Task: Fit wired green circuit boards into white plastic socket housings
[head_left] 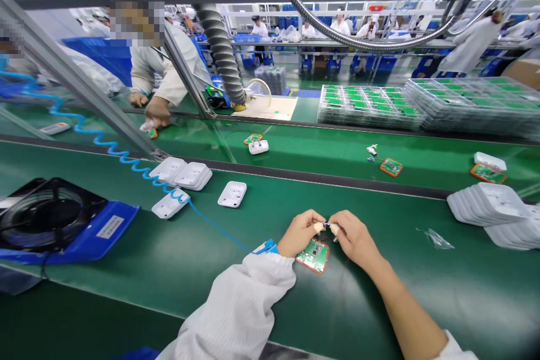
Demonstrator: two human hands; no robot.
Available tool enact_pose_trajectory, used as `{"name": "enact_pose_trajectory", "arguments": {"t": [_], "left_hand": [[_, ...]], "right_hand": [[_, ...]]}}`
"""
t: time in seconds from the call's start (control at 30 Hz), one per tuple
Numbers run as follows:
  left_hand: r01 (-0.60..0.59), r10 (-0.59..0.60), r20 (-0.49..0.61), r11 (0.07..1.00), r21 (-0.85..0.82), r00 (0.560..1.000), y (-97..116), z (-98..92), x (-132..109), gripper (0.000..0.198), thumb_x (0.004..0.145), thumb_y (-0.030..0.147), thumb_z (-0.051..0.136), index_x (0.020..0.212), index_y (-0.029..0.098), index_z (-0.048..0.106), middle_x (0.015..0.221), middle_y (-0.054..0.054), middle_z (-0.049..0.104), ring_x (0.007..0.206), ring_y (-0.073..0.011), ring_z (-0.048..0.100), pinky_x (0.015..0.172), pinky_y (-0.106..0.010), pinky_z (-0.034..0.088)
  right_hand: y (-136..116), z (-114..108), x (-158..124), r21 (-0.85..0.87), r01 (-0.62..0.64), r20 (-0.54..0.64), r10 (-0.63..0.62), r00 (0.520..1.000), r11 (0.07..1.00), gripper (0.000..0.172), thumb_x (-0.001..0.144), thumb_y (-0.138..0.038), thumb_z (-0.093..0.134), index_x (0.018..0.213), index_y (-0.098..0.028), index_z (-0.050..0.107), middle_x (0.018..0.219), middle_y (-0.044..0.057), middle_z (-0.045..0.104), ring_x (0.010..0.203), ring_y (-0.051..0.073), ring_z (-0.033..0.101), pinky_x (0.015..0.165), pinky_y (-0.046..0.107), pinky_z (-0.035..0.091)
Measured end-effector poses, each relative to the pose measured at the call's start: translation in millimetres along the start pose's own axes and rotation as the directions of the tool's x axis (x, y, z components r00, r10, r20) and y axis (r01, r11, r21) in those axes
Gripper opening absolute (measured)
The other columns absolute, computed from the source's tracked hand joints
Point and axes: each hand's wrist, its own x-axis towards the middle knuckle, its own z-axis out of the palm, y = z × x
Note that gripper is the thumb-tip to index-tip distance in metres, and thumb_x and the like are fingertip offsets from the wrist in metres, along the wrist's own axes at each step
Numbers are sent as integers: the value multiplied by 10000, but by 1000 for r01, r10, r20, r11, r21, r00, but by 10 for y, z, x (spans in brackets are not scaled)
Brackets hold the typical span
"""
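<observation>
My left hand point(300, 232) and my right hand point(353, 237) meet over the green mat, fingers pinched together on a small white connector point(327, 227) with thin wires. Fingertip cots cover some fingers. Under the hands lies a green circuit board point(314, 255) with an orange edge, and the wires seem to run down to it. A blue coiled wrist-strap cord point(126, 160) clips at my left cuff. White plastic housings point(232, 193) lie on the mat to the upper left of the hands.
A blue ionizing fan point(54, 219) stands at the left. Stacked white covers point(491, 208) sit at the right, a clear bag point(436, 239) nearby. More boards point(391, 167) lie on the conveyor belt. Trays of boards point(371, 104) stand beyond. A person's hands point(157, 115) work opposite.
</observation>
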Motion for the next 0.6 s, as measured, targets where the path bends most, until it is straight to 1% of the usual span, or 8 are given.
{"name": "enact_pose_trajectory", "arguments": {"t": [0.2,0.43,0.53,0.6], "left_hand": [[-6,6,2,999,34,1000,15,-2,-9,146,741,231,548,834,124,581,764,-24,598,665,-110,524,643,-233,419],[-36,39,-12,980,198,999,1,-11,-17,125,739,195,521,812,141,606,737,-7,609,654,-108,514,613,-214,402],[-37,43,-19,968,247,999,3,4,-25,125,740,190,509,803,144,607,707,0,605,632,-108,512,594,-212,391],[-30,40,-30,961,275,999,12,14,-31,125,743,190,499,793,145,605,692,2,606,619,-110,512,587,-215,384]], "right_hand": [[2,12,-8,5,17,9,-17,1000,1000,167,849,-108,392,875,-206,525,855,34,551,822,177,492,732,303,375],[-4,52,-6,45,53,-8,-53,999,998,155,867,-131,374,825,-199,506,819,30,553,794,172,476,715,303,356],[11,110,-4,-5,68,-13,-68,998,998,155,862,-139,366,794,-191,495,777,33,539,756,175,460,694,305,346],[11,162,-7,-83,78,-23,-80,997,994,157,849,-135,358,779,-186,489,757,40,524,737,181,445,684,313,340]]}}
